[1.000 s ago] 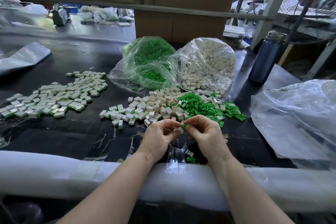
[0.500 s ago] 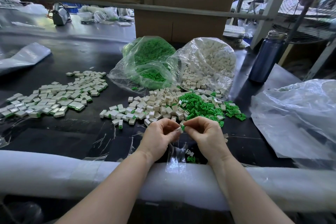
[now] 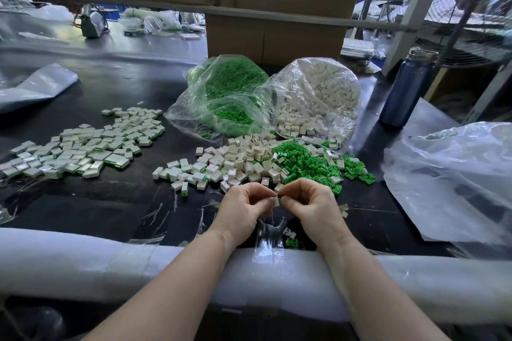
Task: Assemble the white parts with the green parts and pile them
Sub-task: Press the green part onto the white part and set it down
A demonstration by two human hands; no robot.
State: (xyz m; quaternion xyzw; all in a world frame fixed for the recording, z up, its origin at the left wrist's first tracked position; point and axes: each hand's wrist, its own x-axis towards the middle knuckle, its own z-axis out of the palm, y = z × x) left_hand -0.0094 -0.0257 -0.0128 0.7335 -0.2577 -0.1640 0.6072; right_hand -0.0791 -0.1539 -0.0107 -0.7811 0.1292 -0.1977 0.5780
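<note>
White part (image 3: 276,201), small and blocky, pinched between curled fingers of both hands.

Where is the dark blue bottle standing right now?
In the head view the dark blue bottle stands upright at the far right of the table, right of the bag of white parts and beyond the crumpled clear plastic sheet.

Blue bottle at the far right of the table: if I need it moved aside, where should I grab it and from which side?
Grip the blue bottle around its straight middle body, probably coming from its near left side. It stands upright with open dark table there; the rumpled plastic sheet lies nearer on the right, and a fan stand crowds behind. The lid end is narrower, less secure.
</note>
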